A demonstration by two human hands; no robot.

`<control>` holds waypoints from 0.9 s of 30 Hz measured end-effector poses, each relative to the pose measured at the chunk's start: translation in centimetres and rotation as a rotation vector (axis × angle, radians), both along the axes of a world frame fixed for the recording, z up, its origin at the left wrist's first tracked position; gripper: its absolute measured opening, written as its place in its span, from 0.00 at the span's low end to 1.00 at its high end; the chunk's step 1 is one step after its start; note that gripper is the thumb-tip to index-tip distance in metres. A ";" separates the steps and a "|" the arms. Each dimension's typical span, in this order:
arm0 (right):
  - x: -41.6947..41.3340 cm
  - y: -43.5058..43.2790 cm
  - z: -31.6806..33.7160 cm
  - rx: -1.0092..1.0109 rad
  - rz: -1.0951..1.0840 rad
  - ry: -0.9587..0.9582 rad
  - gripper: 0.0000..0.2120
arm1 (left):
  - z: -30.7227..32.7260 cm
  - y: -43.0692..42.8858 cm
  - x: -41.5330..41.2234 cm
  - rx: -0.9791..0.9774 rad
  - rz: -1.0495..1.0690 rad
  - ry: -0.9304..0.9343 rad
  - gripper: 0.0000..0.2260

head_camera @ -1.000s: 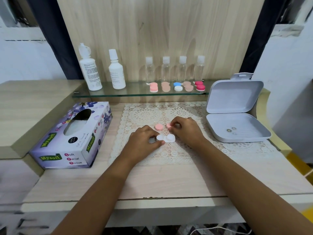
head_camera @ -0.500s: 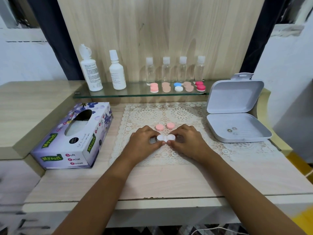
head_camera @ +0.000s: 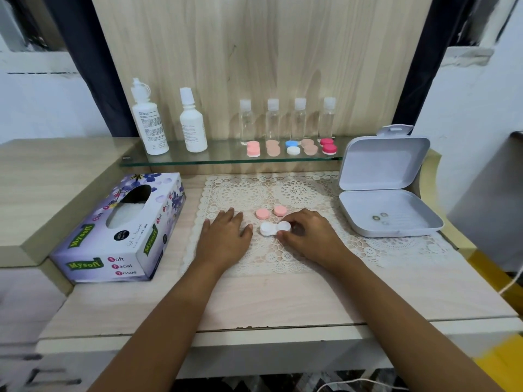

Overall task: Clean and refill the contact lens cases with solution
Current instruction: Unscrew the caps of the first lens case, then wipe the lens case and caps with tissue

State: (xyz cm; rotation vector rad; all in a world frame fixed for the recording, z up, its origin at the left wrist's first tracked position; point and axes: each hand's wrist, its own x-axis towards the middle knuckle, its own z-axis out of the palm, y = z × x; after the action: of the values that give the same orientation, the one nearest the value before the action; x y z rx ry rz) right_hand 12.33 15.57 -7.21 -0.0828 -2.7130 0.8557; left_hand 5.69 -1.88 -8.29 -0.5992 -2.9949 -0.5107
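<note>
Grey plastic box (head_camera: 396, 222) stands open at the right of the table (head_camera: 254, 301), with a few small round pieces (head_camera: 379, 217) in its base. On the lace mat (head_camera: 297, 190) lies the lens case (head_camera: 275, 228), plain white with two wells, its long axis left to right. Two pink caps (head_camera: 262, 213) sit just behind it. The right hand (head_camera: 308, 236) has its grip pinched on the case's right well. The left hand (head_camera: 226, 236) lies flat beside it, grip released.
</note>
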 end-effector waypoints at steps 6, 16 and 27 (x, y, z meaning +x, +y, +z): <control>0.6 0.8 2.4 -0.188 -0.062 0.042 0.14 | 0.1 0.0 0.2 0.010 0.009 0.008 0.23; 3.3 8.3 5.2 -0.411 -0.334 0.249 0.12 | 0.0 -0.1 0.3 0.020 0.005 0.013 0.22; 3.9 14.3 3.3 0.333 -0.190 0.272 0.16 | 0.2 0.0 0.3 0.024 0.004 0.019 0.22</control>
State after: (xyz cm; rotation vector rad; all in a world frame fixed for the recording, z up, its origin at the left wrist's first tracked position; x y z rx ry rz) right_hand 16.26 29.87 -3.95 -0.1384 -2.5007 0.3273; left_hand 5.98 -1.87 -8.08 -0.5929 -2.9667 -0.5372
